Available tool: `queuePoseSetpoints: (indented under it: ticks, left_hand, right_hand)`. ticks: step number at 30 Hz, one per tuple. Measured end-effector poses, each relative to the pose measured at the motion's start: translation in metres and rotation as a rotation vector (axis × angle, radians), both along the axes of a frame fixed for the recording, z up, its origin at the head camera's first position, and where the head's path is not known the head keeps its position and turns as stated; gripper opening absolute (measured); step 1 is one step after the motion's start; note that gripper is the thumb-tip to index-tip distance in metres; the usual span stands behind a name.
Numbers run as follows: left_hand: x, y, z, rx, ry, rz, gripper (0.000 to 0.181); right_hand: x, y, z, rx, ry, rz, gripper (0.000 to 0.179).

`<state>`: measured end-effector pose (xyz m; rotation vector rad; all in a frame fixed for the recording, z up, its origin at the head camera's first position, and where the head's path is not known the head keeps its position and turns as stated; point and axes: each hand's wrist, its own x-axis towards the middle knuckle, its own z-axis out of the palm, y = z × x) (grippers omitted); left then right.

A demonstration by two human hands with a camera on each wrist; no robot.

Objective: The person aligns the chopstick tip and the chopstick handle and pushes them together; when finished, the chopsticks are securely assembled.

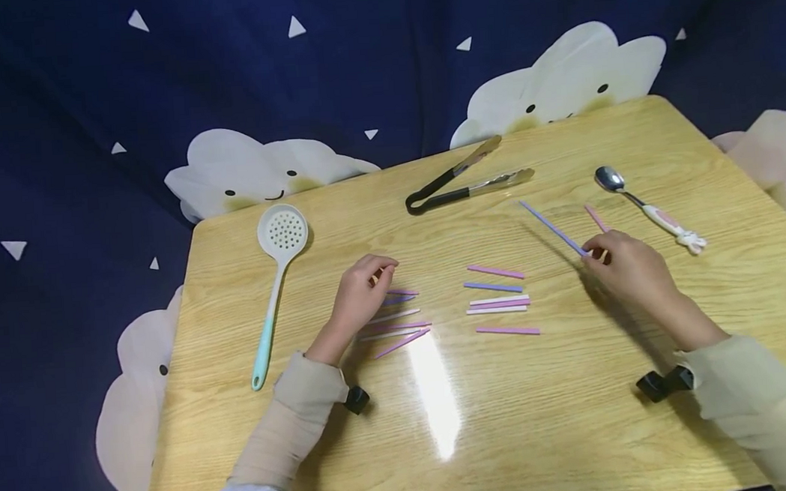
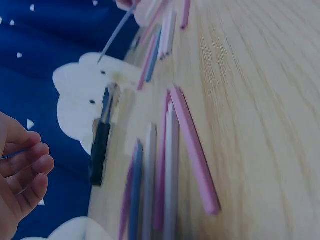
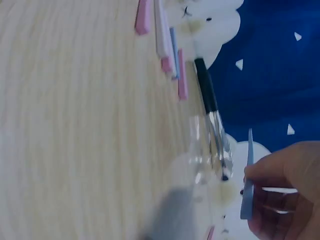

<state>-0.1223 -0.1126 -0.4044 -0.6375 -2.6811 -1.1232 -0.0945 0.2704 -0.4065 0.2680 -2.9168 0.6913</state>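
Observation:
My right hand pinches a thin blue stick near one end, between thumb and fingertips. The stick slants up and leftward, held above the table. Just beyond that hand a pink stick shows, its near end hidden behind the fingers. My left hand hovers with loosely bent fingers over a loose fan of pink, white and blue sticks, partly covering them; nothing shows in its grasp. Between the hands lies a second group of sticks, roughly parallel, in pink, blue and white.
Black-handled tongs lie spread at the back of the wooden table. A white skimmer with a mint handle is at the left. A spoon with a rabbit-shaped handle lies at the right. Behind hangs a dark blue curtain.

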Motion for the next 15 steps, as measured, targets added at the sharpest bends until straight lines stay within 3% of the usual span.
queuePoseSetpoints:
  ticks: [7,15]
  left_hand:
    - [-0.008,-0.011,-0.011,-0.018,0.018,0.053,0.014]
    - [-0.014,-0.021,-0.024,-0.038,-0.015,0.093,0.014]
  right_hand:
    - [0.005,0.020,-0.009,0.052,-0.078,-0.127,0.018]
    - [0.011,0.035,-0.018,0.086,-0.107,-0.174,0.013]
